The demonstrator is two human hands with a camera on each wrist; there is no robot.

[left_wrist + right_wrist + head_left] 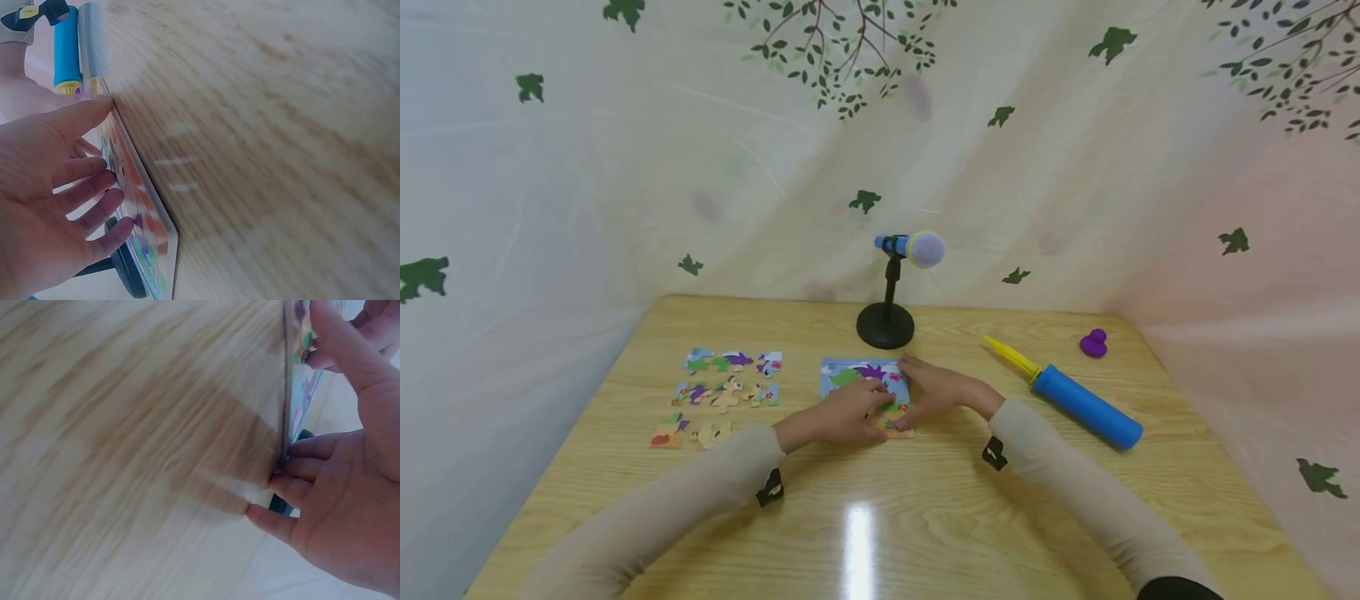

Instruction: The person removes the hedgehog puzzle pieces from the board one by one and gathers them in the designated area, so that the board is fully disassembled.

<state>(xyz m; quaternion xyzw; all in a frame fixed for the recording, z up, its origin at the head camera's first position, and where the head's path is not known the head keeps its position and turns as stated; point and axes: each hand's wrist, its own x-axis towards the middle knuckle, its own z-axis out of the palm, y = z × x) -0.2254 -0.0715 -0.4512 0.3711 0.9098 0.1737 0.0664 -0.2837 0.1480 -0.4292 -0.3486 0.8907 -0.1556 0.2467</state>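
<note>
A flat picture puzzle board (pixel 850 369) with a purple, green and blue cartoon picture lies on the table. My left hand (pixel 850 408) is over its lower part, fingers loosely bent and spread, fingertips close over the picture (pixel 147 237). At the board's right side is my right hand (pixel 936 390). In the right wrist view its fingers (pixel 306 467) are at the board's edge, the thumb reaching across near the surface. To the left, loose puzzle pieces (pixel 727 393) lie in three rough rows. The hands hide part of the picture.
Behind the board stands a toy microphone (pixel 925 249) on a black round base (pixel 885 326). A blue hand pump (pixel 1086 406) with a yellow nozzle lies at right, and a small purple object (pixel 1094 343) sits near the far right corner. A leaf-print curtain (pixel 775 192) hangs behind the table.
</note>
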